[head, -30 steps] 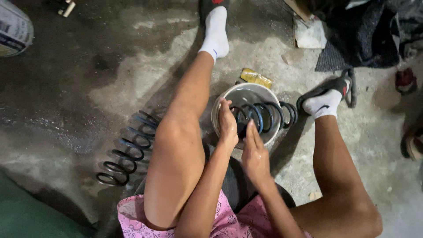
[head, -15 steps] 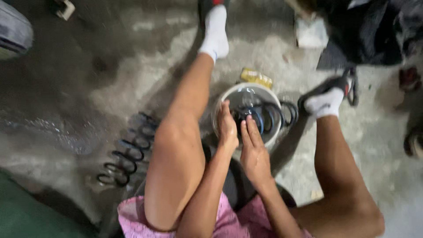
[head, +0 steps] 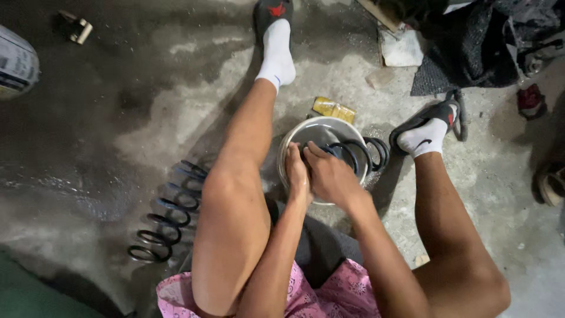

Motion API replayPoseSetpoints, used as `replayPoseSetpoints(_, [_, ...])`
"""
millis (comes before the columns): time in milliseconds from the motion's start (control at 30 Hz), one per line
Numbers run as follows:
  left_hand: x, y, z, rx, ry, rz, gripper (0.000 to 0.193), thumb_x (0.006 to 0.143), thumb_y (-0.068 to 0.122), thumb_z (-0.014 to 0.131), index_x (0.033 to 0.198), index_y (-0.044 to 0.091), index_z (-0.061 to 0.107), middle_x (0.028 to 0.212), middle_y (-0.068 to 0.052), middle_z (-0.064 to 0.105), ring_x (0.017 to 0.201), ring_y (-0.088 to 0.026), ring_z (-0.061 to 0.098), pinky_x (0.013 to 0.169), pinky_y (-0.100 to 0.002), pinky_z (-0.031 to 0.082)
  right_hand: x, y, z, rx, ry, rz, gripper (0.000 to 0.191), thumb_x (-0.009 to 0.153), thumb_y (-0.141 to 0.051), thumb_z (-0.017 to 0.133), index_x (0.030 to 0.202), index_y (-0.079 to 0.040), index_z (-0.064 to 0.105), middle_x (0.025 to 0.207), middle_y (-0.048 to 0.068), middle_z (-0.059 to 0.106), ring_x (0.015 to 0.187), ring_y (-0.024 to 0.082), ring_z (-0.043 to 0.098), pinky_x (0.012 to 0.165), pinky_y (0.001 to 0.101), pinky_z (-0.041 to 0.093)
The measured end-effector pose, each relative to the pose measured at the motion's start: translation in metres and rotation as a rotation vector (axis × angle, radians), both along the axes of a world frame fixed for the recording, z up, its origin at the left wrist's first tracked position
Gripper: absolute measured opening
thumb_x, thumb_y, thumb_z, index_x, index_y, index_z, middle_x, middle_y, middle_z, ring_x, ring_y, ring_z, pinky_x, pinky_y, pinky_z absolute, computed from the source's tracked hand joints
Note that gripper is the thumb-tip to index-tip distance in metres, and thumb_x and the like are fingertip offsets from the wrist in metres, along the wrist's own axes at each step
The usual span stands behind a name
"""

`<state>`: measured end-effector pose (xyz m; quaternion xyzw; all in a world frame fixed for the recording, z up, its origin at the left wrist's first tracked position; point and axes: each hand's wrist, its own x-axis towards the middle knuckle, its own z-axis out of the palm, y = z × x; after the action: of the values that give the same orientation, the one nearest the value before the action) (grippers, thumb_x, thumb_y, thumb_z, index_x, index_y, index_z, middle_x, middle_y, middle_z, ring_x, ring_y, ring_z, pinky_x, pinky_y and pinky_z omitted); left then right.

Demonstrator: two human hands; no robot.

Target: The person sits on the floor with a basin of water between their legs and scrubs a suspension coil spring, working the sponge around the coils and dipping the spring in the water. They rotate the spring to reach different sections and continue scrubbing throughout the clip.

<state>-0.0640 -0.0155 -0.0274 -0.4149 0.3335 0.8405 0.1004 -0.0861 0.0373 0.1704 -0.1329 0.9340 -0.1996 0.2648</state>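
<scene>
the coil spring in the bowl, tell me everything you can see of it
The coil spring is dark, looks like painted steel, with thick round wire in evenly spaced turns. It lies on its side across the pale round bowl, its far end sticking out over the rim. The left hand and right hand cover its near end.

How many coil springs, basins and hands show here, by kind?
Black metal coil springs: 2, one lying in the basin, one on the concrete floor beside the leg.
Round white basin: 1.
Bare hands: 2, left hand and right hand, both at the basin spring.
Total: 5.
</scene>
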Motion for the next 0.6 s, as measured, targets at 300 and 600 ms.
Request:
replayPoseSetpoints(300, [0.001,-0.004,0.016,-0.289,0.098,-0.045,0.061,0.102,0.047,0.041,0.139,0.002,0.056,0.145,-0.013,0.055,0.131,-0.024,0.051,0.11,-0.037,0.038,0.072,0.01,-0.032,-0.139,0.338,0.004,0.059,0.082,-0.003,0.061,0.139,0.007,0.05,0.161,0.027,0.036,0.143,0.051,0.039,0.116,0.0482,0.037])
replayPoseSetpoints(600, [-0.001,-0.005,0.028,-0.208,0.117,-0.027,0.067,0.101,0.052,0.045,0.145,0.001,0.049,0.154,-0.014,0.047,0.141,-0.023,0.043,0.117,-0.038,0.03,0.129,0.012,-0.044,-0.189,0.318,-0.114,0.073,0.075,-0.002,0.068,0.142,0.013,0.043,0.157,0.028,0.034,0.144,0.052,0.031,0.119,0.0554,0.025])
